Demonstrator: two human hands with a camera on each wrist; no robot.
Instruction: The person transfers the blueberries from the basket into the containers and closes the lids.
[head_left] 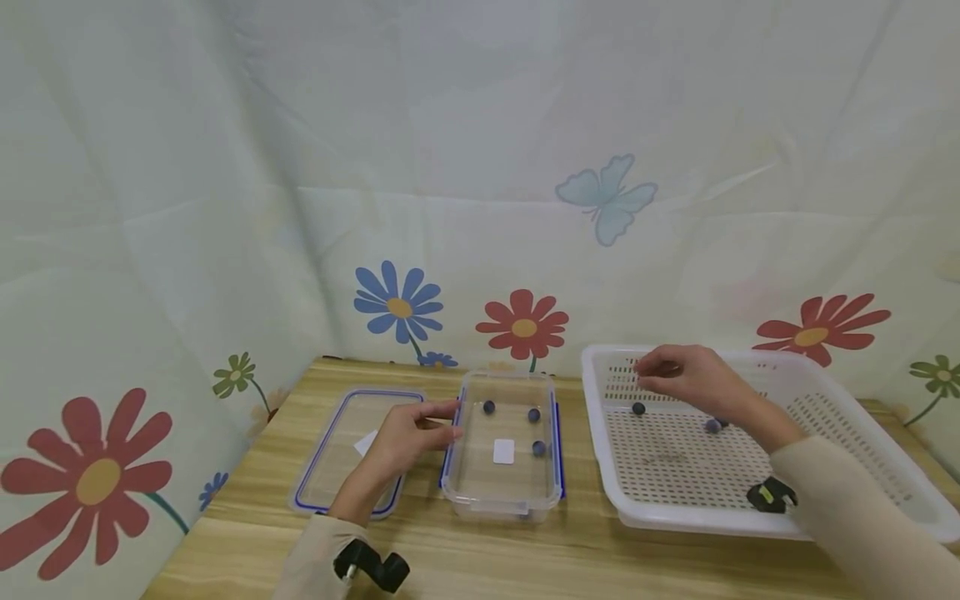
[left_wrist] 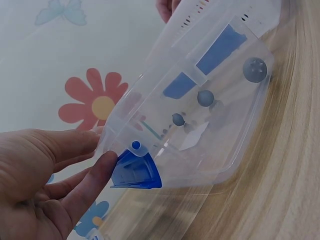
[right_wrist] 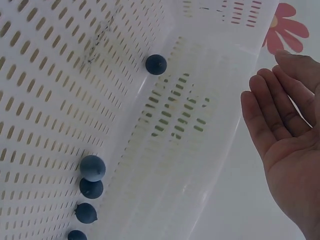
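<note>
My left hand [head_left: 401,437] holds the left edge of a clear plastic food container [head_left: 487,505], fingertips at its rim beside a blue latch [left_wrist: 137,172]. Inside the container lie three blueberries, one at the back left [head_left: 489,407] and two along the right side. Over the back left part of a white perforated basket [head_left: 611,492], my right hand [head_left: 693,379] is raised with loosely bent fingers. Its palm [right_wrist: 295,160] shows nothing in it. Several blueberries sit in the basket, one by itself [right_wrist: 156,64] and the others in a row [right_wrist: 86,213].
Left of the container, its clear lid [head_left: 326,467] with a blue seal lies flat on the wooden table [head_left: 247,517]. A white label [head_left: 503,451] shows in the container's base. Behind the table hangs a flowered cloth [head_left: 450,125]. Both wrists wear a black camera mount [head_left: 371,567].
</note>
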